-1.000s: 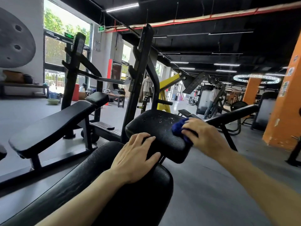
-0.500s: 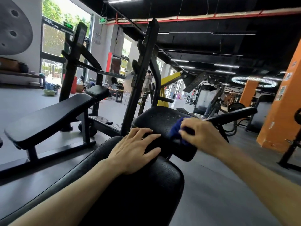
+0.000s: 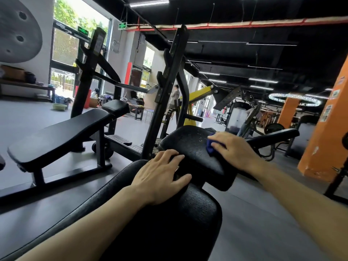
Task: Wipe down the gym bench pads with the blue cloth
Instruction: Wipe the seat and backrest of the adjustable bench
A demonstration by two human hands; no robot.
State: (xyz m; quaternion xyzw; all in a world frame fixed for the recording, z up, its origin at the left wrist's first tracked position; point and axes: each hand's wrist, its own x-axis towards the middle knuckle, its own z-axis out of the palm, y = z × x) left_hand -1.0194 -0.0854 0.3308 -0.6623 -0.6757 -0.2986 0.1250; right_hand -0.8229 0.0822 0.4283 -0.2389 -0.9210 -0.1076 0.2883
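A black seat pad (image 3: pixel 190 146) with small wet flecks stands in front of me, just beyond the long black back pad (image 3: pixel 169 219) of the same bench. My right hand (image 3: pixel 232 149) presses the blue cloth (image 3: pixel 210 146) flat on the far right part of the seat pad; most of the cloth is hidden under the fingers. My left hand (image 3: pixel 162 176) rests palm down with straight fingers across the gap where the back pad meets the seat pad.
A second black bench (image 3: pixel 56 138) stands to the left on a dark frame. A black upright post (image 3: pixel 165 91) rises just behind the seat pad. An orange pillar (image 3: pixel 327 140) is at the right, with other machines and a person farther back.
My right hand has slid the blue cloth toward the far right part of the seat pad. The left hand stays in place on the pads.
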